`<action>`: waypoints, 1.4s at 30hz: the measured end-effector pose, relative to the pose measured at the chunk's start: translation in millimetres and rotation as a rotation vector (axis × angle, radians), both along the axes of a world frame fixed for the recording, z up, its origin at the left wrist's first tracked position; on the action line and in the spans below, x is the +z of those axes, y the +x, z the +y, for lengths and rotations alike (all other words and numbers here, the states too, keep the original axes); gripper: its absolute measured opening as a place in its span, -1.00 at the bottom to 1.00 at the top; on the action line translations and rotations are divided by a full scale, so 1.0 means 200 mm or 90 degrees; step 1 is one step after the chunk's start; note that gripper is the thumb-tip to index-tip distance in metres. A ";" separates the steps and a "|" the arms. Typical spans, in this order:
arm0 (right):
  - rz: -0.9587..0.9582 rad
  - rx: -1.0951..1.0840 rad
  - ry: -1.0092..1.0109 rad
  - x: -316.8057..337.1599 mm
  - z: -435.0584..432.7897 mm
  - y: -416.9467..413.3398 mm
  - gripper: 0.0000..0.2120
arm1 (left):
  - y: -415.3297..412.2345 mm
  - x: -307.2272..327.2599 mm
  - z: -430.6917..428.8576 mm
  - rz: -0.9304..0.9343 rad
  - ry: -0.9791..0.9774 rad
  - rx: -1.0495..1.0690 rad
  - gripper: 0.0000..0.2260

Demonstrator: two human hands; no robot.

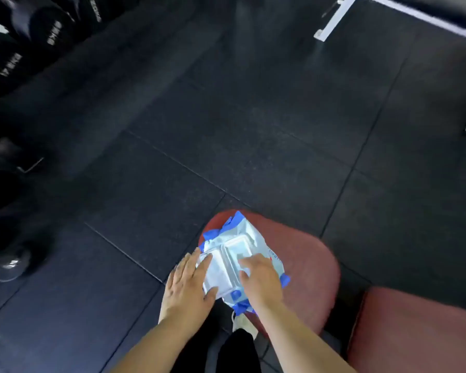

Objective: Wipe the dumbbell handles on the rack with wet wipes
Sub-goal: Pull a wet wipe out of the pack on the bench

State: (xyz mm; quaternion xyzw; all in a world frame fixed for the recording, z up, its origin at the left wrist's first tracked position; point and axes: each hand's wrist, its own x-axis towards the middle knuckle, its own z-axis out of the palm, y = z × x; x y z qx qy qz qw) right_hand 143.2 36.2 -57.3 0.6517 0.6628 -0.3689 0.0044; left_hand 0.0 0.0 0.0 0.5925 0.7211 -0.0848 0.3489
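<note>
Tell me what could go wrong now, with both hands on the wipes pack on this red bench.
The wipes pack sits near the rounded end of the red bench pad, and the left hand only presses flat on it; a hard tug might slide it off. The right hand, at the lid, could drag out several wipes.

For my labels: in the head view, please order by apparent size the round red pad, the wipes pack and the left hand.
1. round red pad, clearly largest though partly covered
2. wipes pack, which lies on it
3. left hand, resting on the pack, at a like distance from the camera, so the comparison is fair
</note>
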 end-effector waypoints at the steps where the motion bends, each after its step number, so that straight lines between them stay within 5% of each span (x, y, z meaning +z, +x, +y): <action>1: -0.016 0.013 -0.012 -0.01 0.02 -0.03 -0.71 | 0.01 -0.04 0.05 0.030 0.006 -0.050 -0.43; 3: -0.052 -0.031 0.088 -0.09 0.05 -0.06 -0.93 | 0.03 -0.14 0.14 0.080 0.018 -0.155 -0.41; 6: -0.012 -0.123 0.164 -0.23 0.05 -0.08 -0.78 | 0.05 -0.27 0.24 0.123 -0.013 -0.270 -0.36; 10: 0.014 -0.188 0.190 -0.28 0.04 -0.11 -0.92 | 0.01 -0.36 0.28 0.152 -0.037 -0.317 -0.32; 18: 0.022 -0.187 0.114 -0.26 0.05 -0.09 -0.88 | 0.01 -0.38 0.27 0.099 -0.001 -0.266 -0.29; 21: 0.009 -0.167 0.130 -0.25 0.03 -0.10 -0.88 | 0.02 -0.37 0.28 0.069 0.145 -0.251 -0.22; 27: -0.137 -0.064 0.088 -0.20 0.06 -0.14 -0.60 | 0.04 -0.37 0.27 0.083 0.146 -0.255 -0.17; 35: -0.217 0.001 0.101 -0.16 0.07 -0.16 -0.73 | 0.01 -0.47 0.22 0.049 0.166 -0.267 -0.04; 37: -0.196 -0.015 0.099 -0.17 0.08 -0.17 -0.93 | -0.01 -0.48 0.20 0.059 0.168 -0.279 -0.04; 42: -0.091 -0.111 0.068 -0.19 0.08 -0.09 -0.94 | -0.01 -0.42 0.22 0.090 0.114 -0.258 -0.12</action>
